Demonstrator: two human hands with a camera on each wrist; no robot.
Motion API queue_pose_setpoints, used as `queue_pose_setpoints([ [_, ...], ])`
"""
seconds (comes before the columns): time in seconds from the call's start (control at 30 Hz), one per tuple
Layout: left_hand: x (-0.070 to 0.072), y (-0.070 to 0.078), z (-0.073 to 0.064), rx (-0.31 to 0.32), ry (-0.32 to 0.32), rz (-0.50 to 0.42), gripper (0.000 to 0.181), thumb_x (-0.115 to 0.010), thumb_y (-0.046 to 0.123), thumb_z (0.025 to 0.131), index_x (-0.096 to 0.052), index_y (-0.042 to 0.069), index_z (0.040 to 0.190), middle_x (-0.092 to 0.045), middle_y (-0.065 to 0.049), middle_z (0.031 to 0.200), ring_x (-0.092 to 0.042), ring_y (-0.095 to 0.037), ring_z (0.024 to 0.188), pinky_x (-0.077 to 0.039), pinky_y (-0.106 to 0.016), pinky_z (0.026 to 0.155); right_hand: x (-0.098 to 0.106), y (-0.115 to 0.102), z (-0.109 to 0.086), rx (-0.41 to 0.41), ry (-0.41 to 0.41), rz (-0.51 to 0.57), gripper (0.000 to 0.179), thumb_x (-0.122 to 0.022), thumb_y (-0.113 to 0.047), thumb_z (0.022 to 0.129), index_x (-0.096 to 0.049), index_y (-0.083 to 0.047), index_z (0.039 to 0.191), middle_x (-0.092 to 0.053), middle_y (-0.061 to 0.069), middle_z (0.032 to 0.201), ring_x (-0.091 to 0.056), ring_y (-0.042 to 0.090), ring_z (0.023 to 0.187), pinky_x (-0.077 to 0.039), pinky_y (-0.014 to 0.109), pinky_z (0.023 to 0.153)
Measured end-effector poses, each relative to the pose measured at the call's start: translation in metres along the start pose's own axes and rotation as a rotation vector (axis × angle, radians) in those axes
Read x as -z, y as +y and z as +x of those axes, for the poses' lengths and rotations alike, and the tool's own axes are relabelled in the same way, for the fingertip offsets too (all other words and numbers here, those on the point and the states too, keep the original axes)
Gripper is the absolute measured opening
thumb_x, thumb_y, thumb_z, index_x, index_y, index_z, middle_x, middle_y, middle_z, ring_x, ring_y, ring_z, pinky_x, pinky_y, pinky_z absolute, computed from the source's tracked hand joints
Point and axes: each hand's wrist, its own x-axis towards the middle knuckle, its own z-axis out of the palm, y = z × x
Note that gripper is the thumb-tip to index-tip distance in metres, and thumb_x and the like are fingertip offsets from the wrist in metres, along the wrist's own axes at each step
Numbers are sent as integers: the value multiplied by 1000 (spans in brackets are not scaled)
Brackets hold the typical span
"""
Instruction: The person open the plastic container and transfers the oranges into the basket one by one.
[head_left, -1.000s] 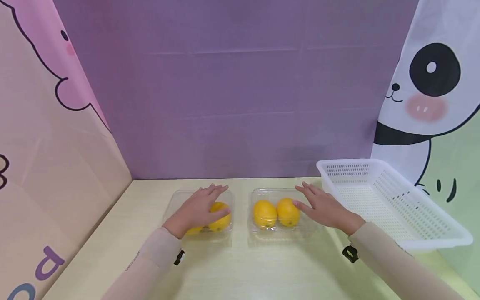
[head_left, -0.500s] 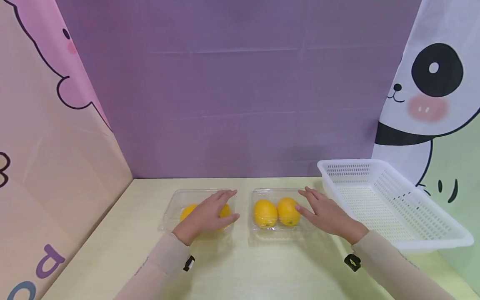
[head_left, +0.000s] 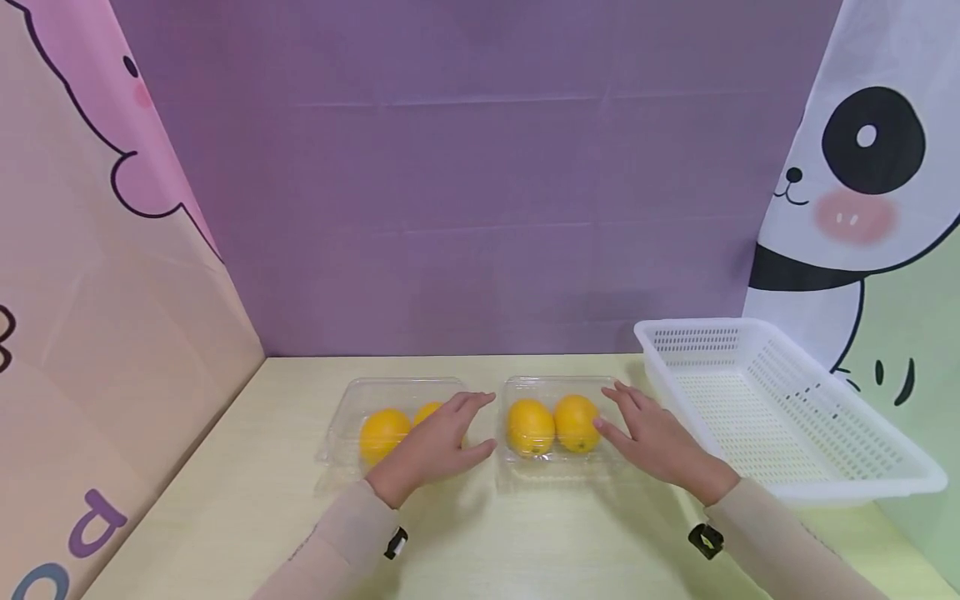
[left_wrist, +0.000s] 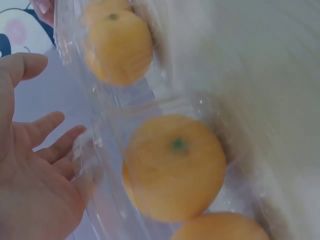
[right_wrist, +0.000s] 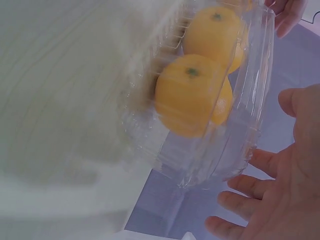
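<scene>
Two clear plastic boxes stand side by side on the table, each with oranges inside. My left hand (head_left: pixel 438 446) is spread above the left box (head_left: pixel 360 400), its fingertips reaching toward the gap between the boxes. It partly covers one orange (head_left: pixel 427 412) there, while the other orange (head_left: pixel 385 435) shows through the plastic. At the right box (head_left: pixel 517 387), my right hand (head_left: pixel 652 437) has its fingers apart along the right side, thumb near the closer of two oranges (head_left: pixel 576 423). In the right wrist view, several fingers (right_wrist: pixel 240 204) extend beside that box's wall. Neither hand holds anything.
A white perforated plastic basket (head_left: pixel 885 475) sits at the right of the table (head_left: pixel 540 550), just beyond my right hand. A purple cloth backdrop (head_left: pixel 480 183) rises behind the table, with cartoon-printed sheets on both sides.
My left hand has moved right and slightly toward me across the left box, uncovering its left orange. My right hand has shifted slightly right and lower. The boxes have stayed in place.
</scene>
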Motion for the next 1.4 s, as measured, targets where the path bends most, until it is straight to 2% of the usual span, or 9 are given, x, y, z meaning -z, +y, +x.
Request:
queue_pose_setpoints([
  [0.13, -4, 5, 1, -27, 8, -11, 61, -65, 32, 96, -45, 8, 148, -50, -11, 143, -57, -28, 122, -49, -43, 100, 1, 0, -4, -1, 6, -14, 65, -55, -43, 102, -45, 3, 146, -39, 29, 150, -40, 48, 135, -35, 62, 108],
  [0.3, -10, 13, 4, -11, -19, -28, 60, -64, 32, 97, -44, 12, 149, -48, -8, 145, -56, -25, 124, -49, -42, 101, 0, 0, -10, -19, -11, -15, 69, -56, -46, 100, -43, 3, 147, -38, 29, 151, -40, 47, 135, -36, 62, 108],
  [0.5, -14, 20, 7, -46, -41, 14, 59, -65, 30, 96, -46, 10, 148, -47, -10, 146, -53, -27, 127, -48, -42, 103, -1, 1, -15, -35, -5, -26, 75, -57, -52, 99, -42, 3, 147, -38, 29, 151, -41, 47, 134, -37, 62, 106],
  [0.73, -20, 23, 11, -61, -33, 42, 59, -66, 28, 95, -47, 9, 148, -43, -12, 150, -51, -27, 131, -48, -40, 103, -1, 1, -17, -33, 1, -31, 76, -57, -52, 98, -41, 3, 148, -38, 29, 151, -40, 47, 135, -36, 62, 107],
  [0.97, -27, 23, 13, -77, -30, 55, 58, -66, 29, 96, -49, 7, 146, -41, -15, 151, -57, -28, 123, -51, -39, 99, -2, 2, -20, -46, 1, -24, 76, -58, -50, 99, -41, 5, 147, -37, 33, 149, -40, 50, 134, -37, 63, 106],
  [1.17, -29, 25, 14, -67, -32, 58, 58, -66, 31, 97, -48, 6, 146, -40, -16, 151, -61, -26, 115, -53, -37, 96, -4, 2, -24, -72, -9, -15, 78, -58, -51, 99, -39, 7, 147, -36, 39, 146, -40, 53, 132, -38, 64, 104],
  [1.4, -29, 27, 15, -61, -34, 60, 58, -67, 31, 97, -49, 5, 145, -40, -17, 151, -63, -25, 111, -53, -36, 95, -5, 2, -29, -84, -4, 11, 80, -59, -51, 98, -34, 8, 148, -39, 37, 145, -44, 51, 129, -40, 63, 103],
])
